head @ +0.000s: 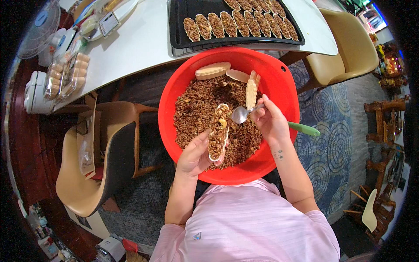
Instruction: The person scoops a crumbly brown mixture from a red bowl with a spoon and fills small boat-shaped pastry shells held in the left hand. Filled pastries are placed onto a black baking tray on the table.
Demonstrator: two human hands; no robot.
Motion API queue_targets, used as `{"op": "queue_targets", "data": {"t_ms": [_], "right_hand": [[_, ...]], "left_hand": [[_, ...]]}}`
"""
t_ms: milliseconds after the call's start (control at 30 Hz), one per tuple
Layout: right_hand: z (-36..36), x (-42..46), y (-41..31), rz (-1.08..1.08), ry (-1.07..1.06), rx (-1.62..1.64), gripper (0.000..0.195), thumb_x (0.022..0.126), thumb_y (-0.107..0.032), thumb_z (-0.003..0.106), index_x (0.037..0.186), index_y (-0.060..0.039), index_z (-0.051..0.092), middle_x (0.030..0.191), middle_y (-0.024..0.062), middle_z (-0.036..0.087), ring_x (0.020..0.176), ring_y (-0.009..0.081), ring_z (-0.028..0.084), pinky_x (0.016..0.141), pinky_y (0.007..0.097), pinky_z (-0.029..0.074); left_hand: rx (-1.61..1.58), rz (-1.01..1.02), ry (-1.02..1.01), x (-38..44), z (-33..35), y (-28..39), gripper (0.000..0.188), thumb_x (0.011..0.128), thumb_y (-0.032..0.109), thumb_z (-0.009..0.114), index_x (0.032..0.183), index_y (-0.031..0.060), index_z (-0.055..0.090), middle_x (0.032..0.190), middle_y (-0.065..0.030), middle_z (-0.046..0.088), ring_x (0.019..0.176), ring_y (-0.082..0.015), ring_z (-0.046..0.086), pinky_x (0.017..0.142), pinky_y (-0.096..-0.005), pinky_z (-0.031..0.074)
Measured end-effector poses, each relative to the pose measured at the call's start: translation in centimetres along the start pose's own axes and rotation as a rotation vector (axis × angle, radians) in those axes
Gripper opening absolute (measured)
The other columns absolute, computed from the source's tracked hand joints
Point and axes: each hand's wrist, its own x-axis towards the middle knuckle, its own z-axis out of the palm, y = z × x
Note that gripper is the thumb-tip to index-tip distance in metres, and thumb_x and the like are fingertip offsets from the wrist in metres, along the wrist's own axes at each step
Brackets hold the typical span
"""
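Observation:
My left hand (199, 154) holds a scalloped, boat-shaped wafer shell (218, 132) heaped with a brown nut or grain mixture. My right hand (270, 122) grips a metal spoon (240, 115), its bowl just right of the filled shell. Both are above a large red plastic basin (176, 85) on the person's lap side of the table, containing loose brown mixture (193, 114). Pale shells, some stacked (212, 70), lie along the basin's far inner side and right of the middle. A green handle (304, 128) sticks out past the basin's right rim.
A black baking tray (178, 23) with rows of filled shells stands on the white table (131, 49). Egg cartons (73, 73) and plastic packages lie at the table's left. One tan chair (73, 163) stands at left, another (356, 55) at upper right.

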Motion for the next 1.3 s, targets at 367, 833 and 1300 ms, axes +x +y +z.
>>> {"op": "queue_targets", "data": {"t_ms": [367,833,1300], "right_hand": [[-0.5,0.5,-0.6,-0.094,0.013,0.080,0.022,0.092,-0.021,0.047,0.082,-0.0035,0.055,0.062,0.0004,0.051,0.057,0.0091,0.048,0.058,0.0236,0.040],[-0.4,-0.1,-0.7,-0.132,0.060,-0.203,0.025,0.093,-0.022,0.046,0.078,-0.0046,0.056,0.058,0.0007,0.050,0.054,0.0087,0.046,0.053,0.0222,0.036],[1.0,-0.6,-1.3,-0.409,0.037,-0.230,0.026,0.094,-0.022,0.046,0.082,-0.0021,0.057,0.067,0.0005,0.052,0.062,0.0080,0.047,0.060,0.0215,0.039]], "left_hand": [[0.044,-0.002,0.065,0.0,0.3,0.1,0.043,0.090,0.022,0.050,0.125,-0.0009,0.038,0.103,-0.0167,0.055,0.073,-0.0195,0.058,0.058,-0.0285,0.048],[0.007,0.009,0.034,-0.8,0.1,0.3,0.045,0.091,0.020,0.049,0.129,-0.0003,0.035,0.108,-0.0183,0.057,0.086,-0.0209,0.061,0.067,-0.0309,0.051],[0.064,0.017,0.031,-1.5,0.3,0.3,0.048,0.091,0.022,0.049,0.130,-0.0010,0.034,0.104,-0.0163,0.058,0.078,-0.0190,0.060,0.060,-0.0287,0.049]]}}
